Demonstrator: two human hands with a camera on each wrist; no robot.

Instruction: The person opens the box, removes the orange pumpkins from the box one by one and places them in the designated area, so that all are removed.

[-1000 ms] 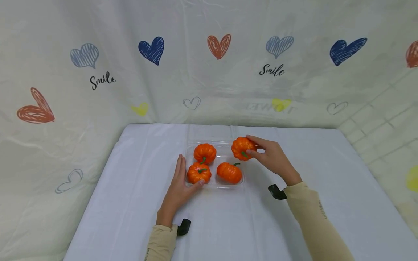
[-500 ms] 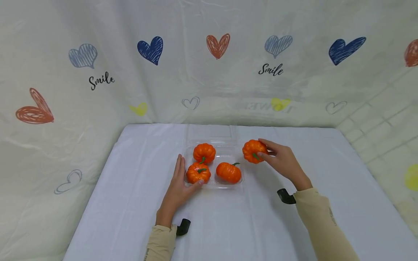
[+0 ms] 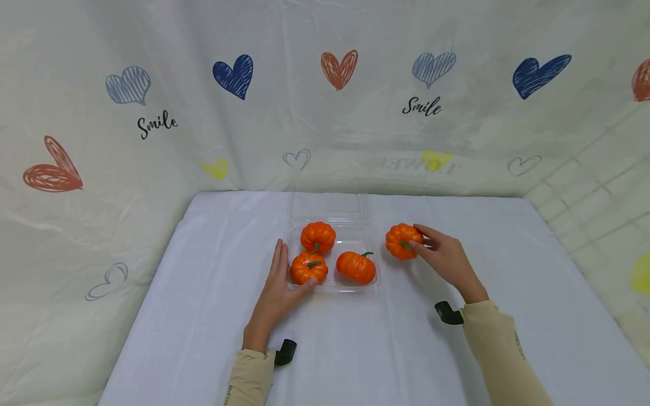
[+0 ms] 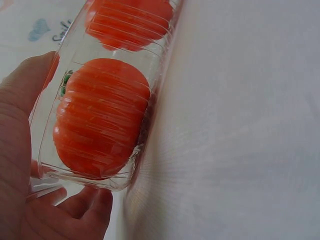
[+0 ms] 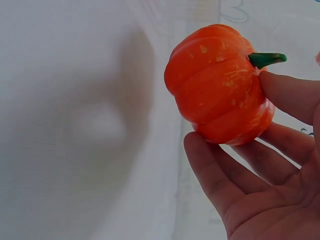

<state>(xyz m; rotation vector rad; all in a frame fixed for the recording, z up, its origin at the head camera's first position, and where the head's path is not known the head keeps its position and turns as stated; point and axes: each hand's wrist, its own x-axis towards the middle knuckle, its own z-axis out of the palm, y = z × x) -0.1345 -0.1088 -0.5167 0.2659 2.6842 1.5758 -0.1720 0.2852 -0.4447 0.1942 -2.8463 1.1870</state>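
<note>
My right hand [image 3: 447,260] pinches a small orange toy pumpkin [image 3: 401,241] with a green stem, to the right of a clear plastic clamshell box [image 3: 350,288]. In the right wrist view the thumb presses near the stem while the fingertips support the far side; the pumpkin [image 5: 220,85] is held above the white cloth. Inside the box sit a back-left pumpkin [image 3: 319,234], a front-left pumpkin [image 3: 307,269] and a right-hand pumpkin [image 3: 356,268]. My left hand [image 3: 276,299] holds the box by its front-left corner, thumb over the front rim and fingers along the left side.
The box's transparent lid [image 3: 327,206] lies folded back toward the wall. A white cloth [image 3: 335,349] covers the table. Behind the table's back edge hangs a pale curtain [image 3: 284,118] printed with hearts. A dark wrist camera [image 3: 286,352] sits at each sleeve.
My right hand has carried its pumpkin to the right, from over the box's back-right part to beside the box, and slightly nearer me. The left hand and the box have stayed put.
</note>
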